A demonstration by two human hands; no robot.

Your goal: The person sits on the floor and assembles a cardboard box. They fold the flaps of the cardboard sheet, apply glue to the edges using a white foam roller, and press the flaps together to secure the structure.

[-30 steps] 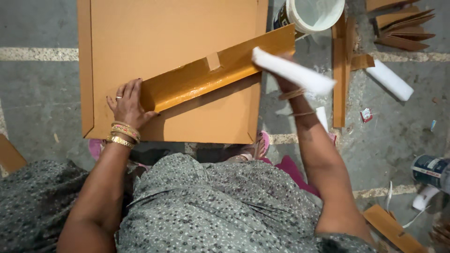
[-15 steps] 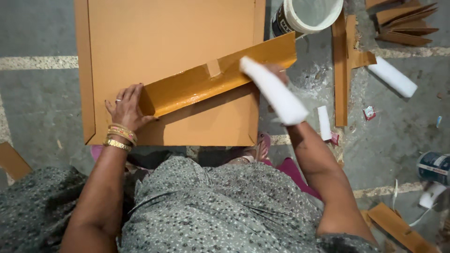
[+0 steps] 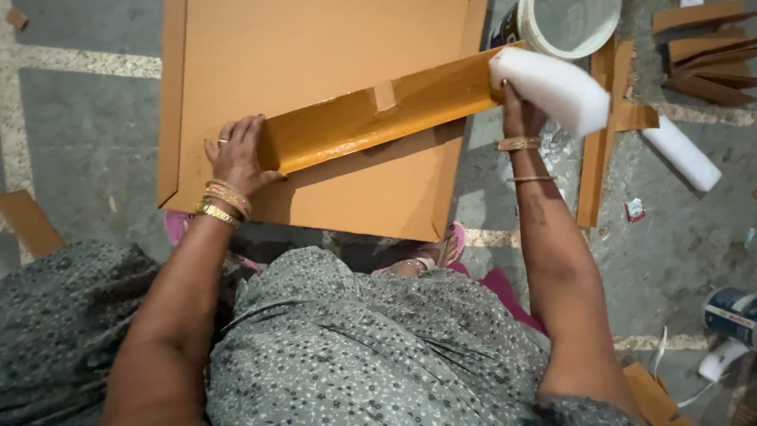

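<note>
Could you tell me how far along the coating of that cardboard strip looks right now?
The long cardboard strip already looks glossy and wet along most of its face. The left hand pins its left end on the big cardboard sheet, and the right hand holds the white foam block at the right end, the stretch left.

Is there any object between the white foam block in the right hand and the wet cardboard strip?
Nothing visible. The right hand holds the white foam block right at the far end of the glossy cardboard strip. The left hand presses the strip's other end. The white bucket stands beyond, aside.
</note>
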